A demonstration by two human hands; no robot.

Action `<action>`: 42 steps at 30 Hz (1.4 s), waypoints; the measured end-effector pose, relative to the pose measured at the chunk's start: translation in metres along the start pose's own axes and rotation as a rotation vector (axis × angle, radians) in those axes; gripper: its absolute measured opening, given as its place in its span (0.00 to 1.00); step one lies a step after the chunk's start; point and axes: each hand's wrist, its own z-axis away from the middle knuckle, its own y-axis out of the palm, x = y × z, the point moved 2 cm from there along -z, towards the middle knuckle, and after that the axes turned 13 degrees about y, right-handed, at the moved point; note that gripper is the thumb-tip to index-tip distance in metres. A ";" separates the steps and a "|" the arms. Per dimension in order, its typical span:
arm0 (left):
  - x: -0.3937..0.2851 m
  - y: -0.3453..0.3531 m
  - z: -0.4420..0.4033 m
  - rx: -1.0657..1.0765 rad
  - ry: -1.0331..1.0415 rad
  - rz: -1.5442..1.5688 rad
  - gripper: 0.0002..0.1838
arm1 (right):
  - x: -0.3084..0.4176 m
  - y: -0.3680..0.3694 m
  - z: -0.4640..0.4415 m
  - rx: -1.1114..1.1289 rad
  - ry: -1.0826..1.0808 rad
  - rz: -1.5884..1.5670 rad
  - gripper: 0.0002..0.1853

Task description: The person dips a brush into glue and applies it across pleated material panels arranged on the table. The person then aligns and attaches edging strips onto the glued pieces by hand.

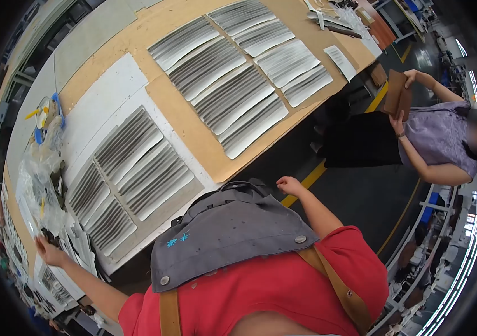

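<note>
My left hand (51, 251) reaches out at the far left, beside the table's edge, near crumpled clear plastic (40, 179) and a stack of white sheets (78, 246). Its fingers look stretched out, and I see nothing held in them. My right hand (289, 185) hangs off the table's near edge with its fingers curled in and nothing visible in them. Closest on the table lie grey-striped sheets (152, 182) in rows on a pale board (199, 187). More striped sheets (221, 84) lie in rows on a brown board (179, 120) farther right.
A person (431, 134) in a purple top stands to the right, holding a brown folded piece (398, 95) in both hands. At the table's far right are a small striped sheet (340, 63) and tools (333, 25). A blue-edged container (45, 119) stands at the left.
</note>
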 end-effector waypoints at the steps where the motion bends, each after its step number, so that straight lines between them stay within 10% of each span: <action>1: -0.021 0.050 0.014 0.106 0.035 0.078 0.14 | -0.002 0.005 0.002 -0.035 -0.036 0.130 0.13; 24: -0.203 0.280 0.345 0.958 -0.297 0.139 0.17 | -0.084 -0.180 -0.046 -0.063 -0.062 -0.326 0.11; 36: -0.169 0.340 0.447 0.851 -0.575 -0.058 0.23 | 0.004 -0.268 -0.046 -0.177 -0.330 -0.481 0.10; 42: -0.154 0.367 0.453 0.808 -0.733 0.051 0.17 | 0.097 -0.258 -0.017 -0.593 -0.747 0.082 0.11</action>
